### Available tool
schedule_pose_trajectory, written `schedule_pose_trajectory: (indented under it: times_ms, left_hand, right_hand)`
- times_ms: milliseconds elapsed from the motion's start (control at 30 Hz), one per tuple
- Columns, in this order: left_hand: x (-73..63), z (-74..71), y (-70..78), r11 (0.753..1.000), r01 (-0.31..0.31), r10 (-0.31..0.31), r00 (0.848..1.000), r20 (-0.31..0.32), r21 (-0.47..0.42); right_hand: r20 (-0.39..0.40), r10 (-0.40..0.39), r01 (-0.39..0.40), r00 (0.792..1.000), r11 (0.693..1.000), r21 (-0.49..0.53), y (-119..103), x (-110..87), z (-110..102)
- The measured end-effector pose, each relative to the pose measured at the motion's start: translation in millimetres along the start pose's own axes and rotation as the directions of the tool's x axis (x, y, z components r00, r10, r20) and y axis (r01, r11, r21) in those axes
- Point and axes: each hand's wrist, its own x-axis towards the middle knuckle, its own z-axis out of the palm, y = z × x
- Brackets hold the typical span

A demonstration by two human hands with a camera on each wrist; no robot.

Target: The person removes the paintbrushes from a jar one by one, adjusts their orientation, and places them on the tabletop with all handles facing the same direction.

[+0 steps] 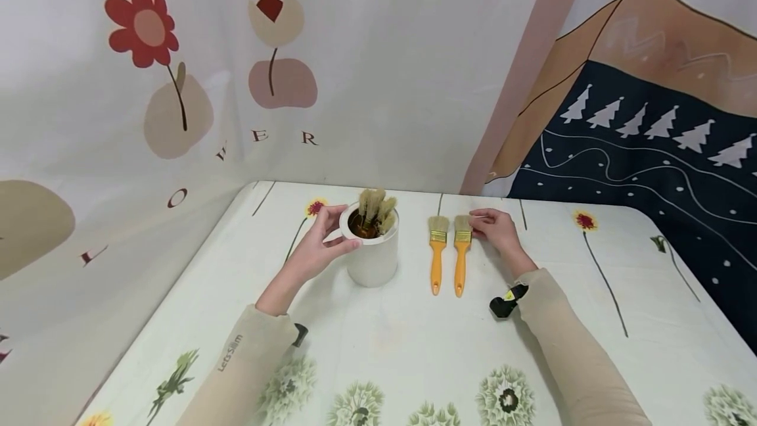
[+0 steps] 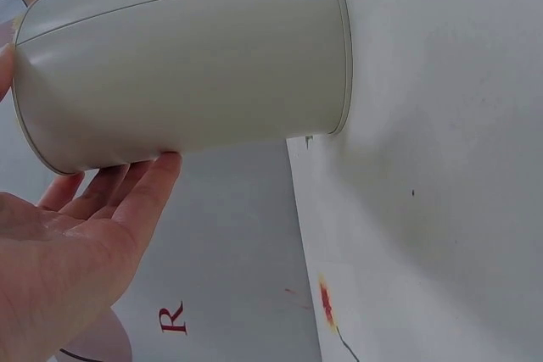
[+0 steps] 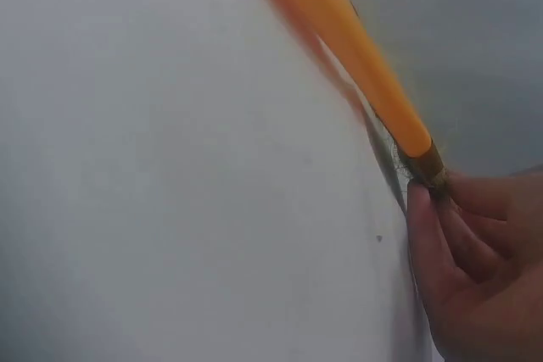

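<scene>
A white cylindrical brush holder point(image 1: 372, 261) stands toward the back of the table, with several tan bristle heads point(image 1: 376, 206) poking out of its dark brown inside. My left hand point(image 1: 316, 245) grips the holder near its rim, thumb in front and fingers round the far side. Its smooth side wall point(image 2: 187, 74) fills the top of the left wrist view. To its right two flat paintbrushes with orange handles lie side by side, bristles away from me. My right hand point(image 1: 497, 230) pinches the right paintbrush point(image 1: 461, 255) at its bristle end; the left paintbrush point(image 1: 437, 255) lies untouched.
The table has a white cloth point(image 1: 402, 340) printed with flowers. Behind it hangs a pale curtain point(image 1: 384, 84) with flower drawings and letters, and a dark cloth with tree shapes point(image 1: 650, 150) hangs at the right. Black straps point(image 1: 505, 304) show at my wrists.
</scene>
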Motion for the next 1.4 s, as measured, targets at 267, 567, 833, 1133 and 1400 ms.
schedule_pose_trajectory:
  times_ms: [267, 567, 833, 1133, 1400]
  left_hand:
    - [-0.3, 0.0, 0.8, 1.0, 0.005, -0.005, 1.0, 0.003, 0.002]
    - [-1.3, 0.1, 1.9, 1.0, 0.012, -0.012, 1.0, 0.001, 0.006]
    - [-0.6, 0.3, 2.3, 1.0, 0.014, -0.014, 1.0, 0.0, 0.014]
    - [-1.4, 0.2, 1.4, 1.0, 0.015, -0.015, 1.0, -0.007, 0.015]
    - [-0.6, -0.1, 2.5, 1.0, 0.018, -0.018, 1.0, -0.001, 0.013]
  right_hand:
    - [-0.01, -0.021, 0.02, 1.0, 0.999, -0.05, 1.4, 0.4, 3.9]
    - [-0.024, -0.059, 0.057, 0.998, 0.997, -0.061, -0.9, -2.9, 4.7]
    - [-0.034, -0.086, 0.083, 0.996, 0.993, -0.081, -6.2, -8.5, 1.4]
    - [-0.051, -0.108, 0.103, 0.993, 0.99, -0.091, -11.9, -15.7, -1.6]
    - [-0.045, -0.133, 0.13, 0.99, 0.989, -0.07, -16.6, -22.6, -2.3]
